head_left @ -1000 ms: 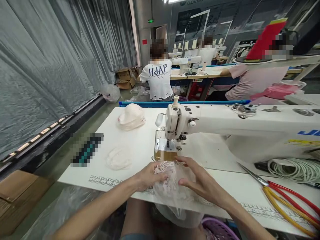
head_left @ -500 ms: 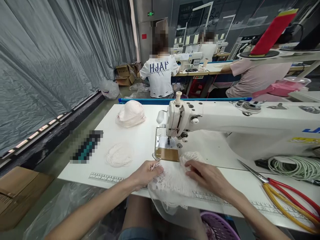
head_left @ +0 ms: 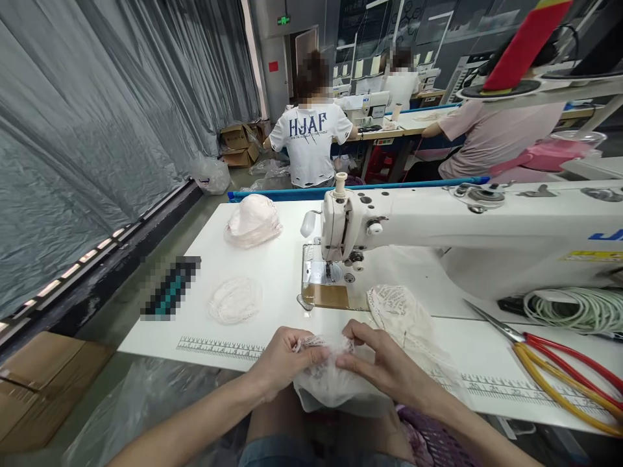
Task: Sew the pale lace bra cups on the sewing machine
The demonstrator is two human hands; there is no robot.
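Observation:
Between my hands, over the table's front edge, hangs a piece of sheer white lace fabric (head_left: 326,379). My left hand (head_left: 294,357) pinches its upper edge on the left. The right hand (head_left: 372,357) grips the same edge on the right, thumb and fingers together. Just beyond them stands the white sewing machine (head_left: 335,227), its needle and presser foot over the metal plate; no fabric lies under the foot. To the right of the plate, a second piece of lace fabric (head_left: 402,311) lies on the table, partly behind my right hand.
A lace cup-shaped bundle (head_left: 253,220) and a flat lace piece (head_left: 236,300) lie on the left of the table. Scissors (head_left: 516,337) with red and yellow handles and a coil of pale cord (head_left: 564,318) lie right. A purple basket (head_left: 448,434) sits below. Co-workers (head_left: 311,143) sit ahead.
The lace in my hands has been drawn apart from a second piece, which now lies to the right of the plate. My right hand has come back towards the left and down onto the held piece.

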